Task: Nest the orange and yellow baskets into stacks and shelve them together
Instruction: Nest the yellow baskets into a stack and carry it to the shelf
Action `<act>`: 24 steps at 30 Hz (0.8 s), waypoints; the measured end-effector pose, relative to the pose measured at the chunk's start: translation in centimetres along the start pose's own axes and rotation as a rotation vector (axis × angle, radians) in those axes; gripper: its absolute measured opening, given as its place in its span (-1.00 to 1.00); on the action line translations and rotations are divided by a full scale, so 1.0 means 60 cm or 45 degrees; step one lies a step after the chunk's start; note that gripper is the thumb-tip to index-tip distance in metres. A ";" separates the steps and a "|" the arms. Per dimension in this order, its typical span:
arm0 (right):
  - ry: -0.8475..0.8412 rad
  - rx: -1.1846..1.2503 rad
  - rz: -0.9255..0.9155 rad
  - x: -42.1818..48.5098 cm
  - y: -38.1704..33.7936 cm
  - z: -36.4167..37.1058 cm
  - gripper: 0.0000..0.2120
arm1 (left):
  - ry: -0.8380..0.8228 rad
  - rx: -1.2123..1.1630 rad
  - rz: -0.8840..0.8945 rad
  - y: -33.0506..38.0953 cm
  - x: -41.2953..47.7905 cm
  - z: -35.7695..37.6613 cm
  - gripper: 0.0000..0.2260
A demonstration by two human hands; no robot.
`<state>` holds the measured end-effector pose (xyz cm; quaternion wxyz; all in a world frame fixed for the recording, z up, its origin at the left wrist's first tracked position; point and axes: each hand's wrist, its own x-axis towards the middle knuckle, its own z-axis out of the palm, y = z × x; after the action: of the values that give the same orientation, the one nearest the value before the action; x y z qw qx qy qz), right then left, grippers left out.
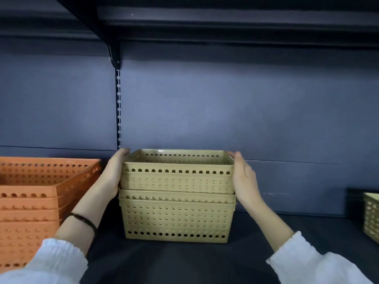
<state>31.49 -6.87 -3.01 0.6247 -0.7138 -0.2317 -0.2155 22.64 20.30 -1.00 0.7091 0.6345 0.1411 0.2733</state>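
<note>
A stack of nested yellow perforated baskets (176,218) stands on the dark shelf (184,263) in the middle of the view. Its top yellow basket (177,175) sits high, only partly sunk into the ones below. My left hand (112,175) presses flat against the left side of that top basket, and my right hand (244,177) against its right side, so the basket is clamped between both palms. A stack of nested orange baskets (37,201) stands on the same shelf to the left, just beyond my left forearm.
Another yellow basket (372,216) shows partly at the right edge of the shelf. The blue back panel (225,109) rises behind the stacks, with a slotted upright (118,107) and an upper shelf (205,21) overhead.
</note>
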 end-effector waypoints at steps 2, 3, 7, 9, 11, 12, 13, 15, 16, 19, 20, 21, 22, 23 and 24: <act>-0.011 -0.107 -0.056 -0.014 0.028 -0.003 -0.43 | -0.031 0.034 0.069 -0.025 -0.004 -0.006 -0.63; -0.030 -0.104 -0.071 -0.019 0.039 -0.006 -0.43 | -0.031 0.008 0.089 -0.036 -0.004 -0.008 -0.62; -0.039 -0.068 -0.052 -0.024 0.042 -0.013 -0.50 | -0.064 -0.081 0.074 -0.044 -0.007 -0.011 -0.62; -0.046 -0.056 -0.036 -0.024 0.036 -0.016 -0.53 | -0.072 -0.085 0.059 -0.043 -0.014 -0.007 -0.62; -0.033 -0.047 -0.010 -0.027 0.035 -0.026 -0.58 | -0.094 -0.079 0.030 -0.048 -0.019 0.000 -0.60; -0.015 -0.054 -0.003 -0.028 0.036 -0.034 -0.58 | -0.108 -0.074 0.019 -0.051 -0.023 0.007 -0.58; 0.005 -0.066 0.000 -0.029 0.037 -0.045 -0.56 | -0.117 -0.075 0.014 -0.053 -0.029 0.014 -0.58; 0.028 -0.106 0.023 -0.034 0.037 -0.073 -0.53 | -0.156 -0.085 -0.023 -0.059 -0.038 0.033 -0.57; 0.025 -0.120 0.038 -0.038 0.035 -0.088 -0.52 | -0.178 -0.083 -0.041 -0.060 -0.043 0.044 -0.57; 0.013 -0.162 0.059 -0.047 0.030 -0.135 -0.59 | -0.208 -0.084 -0.078 -0.065 -0.064 0.087 -0.59; 0.018 -0.185 0.057 -0.048 0.029 -0.151 -0.61 | -0.222 -0.067 -0.084 -0.064 -0.072 0.104 -0.60; 0.024 -0.208 0.058 -0.049 0.031 -0.168 -0.61 | -0.233 -0.059 -0.085 -0.064 -0.080 0.122 -0.61; 0.027 -0.227 0.065 -0.050 0.032 -0.184 -0.61 | -0.236 -0.057 -0.075 -0.065 -0.085 0.138 -0.61; 0.028 -0.239 0.076 -0.049 0.033 -0.198 -0.62 | -0.228 -0.044 -0.062 -0.064 -0.091 0.151 -0.59; 0.024 -0.252 0.085 -0.049 0.032 -0.211 -0.64 | -0.227 -0.027 -0.044 -0.064 -0.096 0.160 -0.55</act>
<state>30.06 -19.80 -4.70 0.5600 -0.7774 -0.1793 -0.2231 24.05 8.97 -4.10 0.7300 0.6463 0.0856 0.2049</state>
